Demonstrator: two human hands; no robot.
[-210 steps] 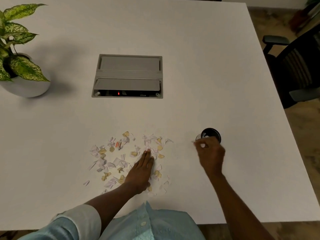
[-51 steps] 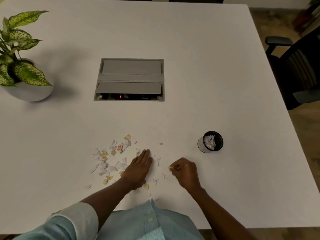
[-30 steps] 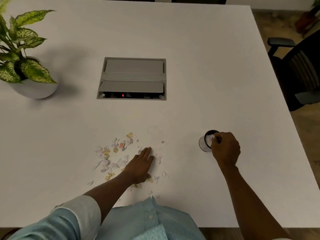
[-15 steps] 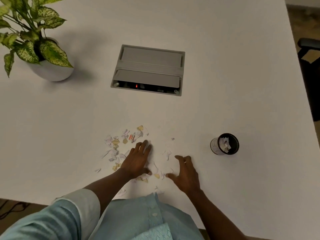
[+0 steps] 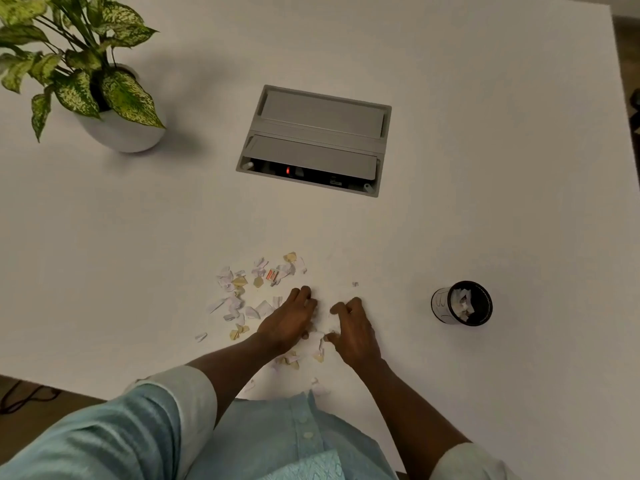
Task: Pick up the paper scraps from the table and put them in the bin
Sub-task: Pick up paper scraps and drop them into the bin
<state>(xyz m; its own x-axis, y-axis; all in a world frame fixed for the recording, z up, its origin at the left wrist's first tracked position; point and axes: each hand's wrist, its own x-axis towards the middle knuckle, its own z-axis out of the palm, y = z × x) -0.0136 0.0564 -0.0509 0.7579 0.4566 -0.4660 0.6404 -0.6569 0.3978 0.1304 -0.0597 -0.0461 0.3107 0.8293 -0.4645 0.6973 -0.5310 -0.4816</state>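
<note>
You have a wide white table (image 5: 485,220) in front of you, filling nearly the whole view. At its far left stands a leafy green plant (image 5: 86,64) in a round white pot (image 5: 121,135). Near the middle of the table a grey cable box (image 5: 313,140) is set into the surface, with its near flap open and a small red light showing inside.

Your left hand (image 5: 289,322) rests palm down on the table, fingers stretched forward and close together, lying on the right edge of the paper scraps (image 5: 242,292). Your right hand (image 5: 353,332) sits just beside it, fingers bent like a claw and thumb turned in toward a few white bits between the two hands. From this angle you cannot tell whether it actually has a piece pinched.

The bin (image 5: 439,303), a small black cup, stands upright well to the right of your right hand, with white scraps already inside.

Most of the scraps, white and pale yellow, are spread left of and beyond your left hand, and some lie near the table's front edge by your shirt. One red-printed scrap (image 5: 272,274) sits among the far ones, and a lone tiny bit (image 5: 355,284) lies just beyond your right hand.
</note>
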